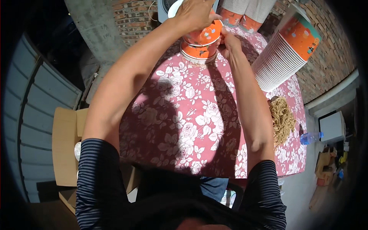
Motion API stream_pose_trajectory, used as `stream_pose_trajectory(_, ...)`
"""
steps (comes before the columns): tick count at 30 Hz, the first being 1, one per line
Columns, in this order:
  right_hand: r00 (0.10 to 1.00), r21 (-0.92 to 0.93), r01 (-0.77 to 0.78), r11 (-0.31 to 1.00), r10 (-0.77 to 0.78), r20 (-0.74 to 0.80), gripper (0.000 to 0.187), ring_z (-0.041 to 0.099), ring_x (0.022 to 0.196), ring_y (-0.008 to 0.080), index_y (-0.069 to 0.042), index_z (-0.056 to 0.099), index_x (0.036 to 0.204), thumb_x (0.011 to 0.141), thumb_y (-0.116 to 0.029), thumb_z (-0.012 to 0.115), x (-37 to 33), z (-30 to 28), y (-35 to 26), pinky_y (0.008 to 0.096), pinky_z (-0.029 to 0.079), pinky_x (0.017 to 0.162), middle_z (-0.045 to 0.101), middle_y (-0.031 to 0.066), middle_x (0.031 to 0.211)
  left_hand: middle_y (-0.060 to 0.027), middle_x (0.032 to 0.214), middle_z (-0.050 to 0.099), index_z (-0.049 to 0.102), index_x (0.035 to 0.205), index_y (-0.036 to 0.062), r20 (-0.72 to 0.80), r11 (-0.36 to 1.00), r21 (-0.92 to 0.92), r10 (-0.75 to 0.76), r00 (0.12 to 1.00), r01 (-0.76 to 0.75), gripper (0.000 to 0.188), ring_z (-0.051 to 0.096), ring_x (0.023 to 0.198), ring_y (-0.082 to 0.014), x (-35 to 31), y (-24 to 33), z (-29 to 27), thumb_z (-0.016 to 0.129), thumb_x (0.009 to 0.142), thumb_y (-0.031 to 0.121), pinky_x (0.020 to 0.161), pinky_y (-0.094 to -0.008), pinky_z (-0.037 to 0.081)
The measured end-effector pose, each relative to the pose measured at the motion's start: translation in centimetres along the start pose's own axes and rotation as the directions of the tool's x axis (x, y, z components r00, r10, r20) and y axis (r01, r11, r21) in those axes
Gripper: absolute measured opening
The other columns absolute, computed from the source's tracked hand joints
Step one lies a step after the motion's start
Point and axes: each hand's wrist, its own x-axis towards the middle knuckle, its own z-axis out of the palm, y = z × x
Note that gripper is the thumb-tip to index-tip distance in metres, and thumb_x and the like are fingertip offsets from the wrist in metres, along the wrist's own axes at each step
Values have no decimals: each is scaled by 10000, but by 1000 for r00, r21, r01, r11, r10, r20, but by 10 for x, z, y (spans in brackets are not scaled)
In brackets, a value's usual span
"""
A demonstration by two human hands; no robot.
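At the far side of the table stands a short stack of orange printed paper tubs (200,51) with pale rims. My left hand (194,14) reaches across the top of the upper tub (207,35), closed on it with the thumb pointing right; the top of the picture cuts off part of this hand. My right hand (230,44) is closed at the right side of the same tub, its fingertips partly hidden behind the wall. Thin tan strands show around the foot of the stack. The upper tub tilts slightly above the lower ones.
A tall leaning stack of nested tubs (281,57) stands right on the flowered tablecloth (191,126), with more stacks (245,15) behind. A bundle of tan cord (282,120) lies by my right forearm. A blue bottle (311,138) is beyond the right edge; a cardboard box (64,145) is left.
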Motion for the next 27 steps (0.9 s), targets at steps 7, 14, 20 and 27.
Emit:
stream_pose_trajectory(7,963,64,184,981,-167,-211,198,419,559,86,-72,602,907,1043,-216,601,-3,-50,0,244,403,497,480,-28,682,-353,1226,599,455,1336,-81,98,962,-268,70,993,-41,549,583,1189,-495,3,9,27,580,981,319,986,-525,485)
stream_pose_trajectory(14,998,155,-44,987,36,54,222,448,541,81,-97,552,882,1076,-150,457,26,-90,-28,252,435,483,527,-43,676,-268,1073,656,568,1082,4,109,956,-238,202,973,-171,226,623,1050,-483,10,8,34,546,976,203,899,-524,502)
stream_pose_trajectory(20,993,12,-101,995,100,55,314,421,476,38,-126,530,740,1036,-114,427,74,-120,-31,201,408,443,467,-69,596,-161,1175,717,663,1259,51,3,910,-385,164,986,-151,323,694,1102,-339,-15,6,48,617,939,43,954,-436,537)
stream_pose_trajectory(27,999,-237,22,971,-13,38,244,447,458,59,-133,628,737,962,-199,698,70,-80,-38,211,412,441,575,-68,611,-150,1207,710,639,1198,59,-136,921,-333,163,977,-200,242,686,1130,-336,-30,-8,45,602,965,6,957,-422,541)
